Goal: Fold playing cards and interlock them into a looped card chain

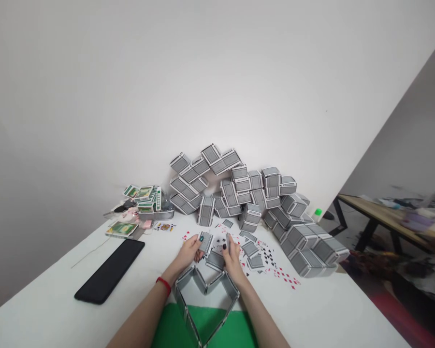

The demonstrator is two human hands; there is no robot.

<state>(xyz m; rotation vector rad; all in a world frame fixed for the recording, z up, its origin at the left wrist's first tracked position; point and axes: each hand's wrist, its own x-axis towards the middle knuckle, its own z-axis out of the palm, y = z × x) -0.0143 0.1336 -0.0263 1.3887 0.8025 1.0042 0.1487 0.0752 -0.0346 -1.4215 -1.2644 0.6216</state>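
My left hand [189, 250] pinches a grey-backed playing card [206, 241] between thumb and fingers; whether more cards lie behind it I cannot tell. To its right, my right hand [232, 257] is closed on what looks like a playing card, seen nearly edge-on. Loose playing cards [254, 262], some face up and some back up, lie scattered on the table around both hands. Between my forearms stands a heart-shaped frame [232, 290] built from folded cards, partly over a green surface [235, 328].
Along the wall rise stacks of grey folded-card blocks [199, 166], curving round to the right [304, 241]. On the left are a black phone-like slab [110, 271], green card boxes [145, 193] and a flat box [122, 229]. A wooden desk [369, 203] stands farther right.
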